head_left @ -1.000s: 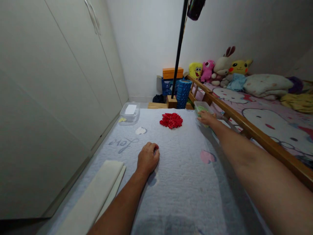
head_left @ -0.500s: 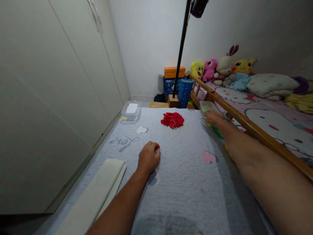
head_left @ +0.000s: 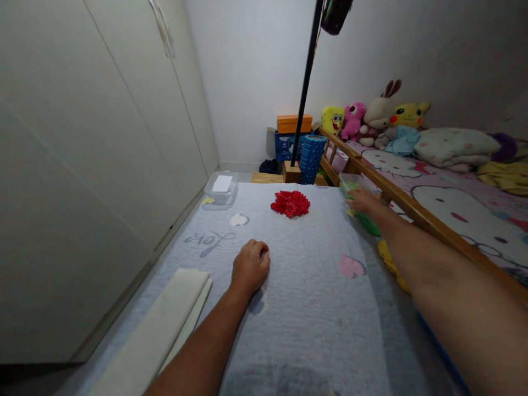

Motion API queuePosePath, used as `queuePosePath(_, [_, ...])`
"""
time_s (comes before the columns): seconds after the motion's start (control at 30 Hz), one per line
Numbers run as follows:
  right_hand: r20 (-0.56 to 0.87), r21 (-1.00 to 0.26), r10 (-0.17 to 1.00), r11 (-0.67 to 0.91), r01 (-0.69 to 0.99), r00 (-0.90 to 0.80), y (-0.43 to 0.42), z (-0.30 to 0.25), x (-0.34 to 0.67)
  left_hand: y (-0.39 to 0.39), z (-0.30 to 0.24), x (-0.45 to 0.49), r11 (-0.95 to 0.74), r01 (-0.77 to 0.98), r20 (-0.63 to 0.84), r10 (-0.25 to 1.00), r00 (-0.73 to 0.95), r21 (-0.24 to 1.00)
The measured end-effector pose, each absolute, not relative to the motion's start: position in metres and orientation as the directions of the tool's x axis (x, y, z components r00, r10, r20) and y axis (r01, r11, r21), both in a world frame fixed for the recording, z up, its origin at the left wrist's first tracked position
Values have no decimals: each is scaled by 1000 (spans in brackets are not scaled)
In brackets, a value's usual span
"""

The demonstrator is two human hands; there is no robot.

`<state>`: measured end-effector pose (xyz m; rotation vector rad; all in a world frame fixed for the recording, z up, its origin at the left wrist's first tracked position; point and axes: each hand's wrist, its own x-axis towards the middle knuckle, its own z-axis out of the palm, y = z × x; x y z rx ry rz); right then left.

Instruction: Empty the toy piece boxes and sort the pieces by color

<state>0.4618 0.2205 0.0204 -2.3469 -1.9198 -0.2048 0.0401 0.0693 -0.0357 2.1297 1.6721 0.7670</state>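
My left hand (head_left: 250,265) rests on the pale grey cloth (head_left: 305,308) with its fingers curled in, and nothing shows in it. Far off at the right edge, my right hand (head_left: 363,201) is at a clear plastic container (head_left: 347,179) with light green pieces in it. Its fingers are on the container's near side, and their tips are partly hidden. Below that hand lie green pieces (head_left: 368,224), with yellow pieces (head_left: 391,264) nearer, partly behind my forearm. A heap of red plastic pieces (head_left: 291,203) sits at the far middle of the cloth.
A clear lidded box (head_left: 221,184) with a white label stands at the far left. Folded white material (head_left: 154,330) lies near my left forearm. A wooden bed rail (head_left: 421,217) runs along the right. Beyond the table are a black pole (head_left: 306,82) and a blue roller (head_left: 312,159).
My right hand and the clear container have shifted slightly right together. More of the green and yellow pieces shows beside my forearm. My left hand stays put.
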Motion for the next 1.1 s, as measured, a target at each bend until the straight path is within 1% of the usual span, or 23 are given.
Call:
queuePosePath(0.1, [90, 69, 968, -243, 968, 236, 217, 23, 455, 70, -36, 41, -258, 788, 213, 963, 165, 560])
queuePosePath(0.23, [153, 98, 972, -196, 976, 180, 212, 25, 432, 70, -35, 41, -256, 785, 212, 964, 162, 564])
queuePosePath(0.33, [162, 94, 976, -163, 982, 146, 208, 24, 414, 69, -35, 40, -261, 783, 214, 963, 166, 564])
queuePosePath(0.5, [220, 82, 937, -294, 952, 271, 201, 21, 410, 68, -33, 40, -251, 783, 204, 966, 161, 569])
queuePosePath(0.57, [231, 84, 927, -323, 943, 297, 201, 19, 416, 68, -33, 40, -252, 785, 206, 965, 161, 566])
queuePosePath(0.73, [154, 64, 931, -345, 936, 332, 207, 17, 428, 69, -32, 41, -244, 791, 193, 968, 162, 562])
queuePosePath(0.93, [158, 33, 936, -324, 945, 315, 212, 15, 432, 69, -32, 40, -240, 792, 185, 969, 162, 561])
queuePosePath(1.1, [150, 50, 940, -317, 947, 307, 215, 12, 438, 69, -33, 40, -242, 790, 184, 969, 166, 563])
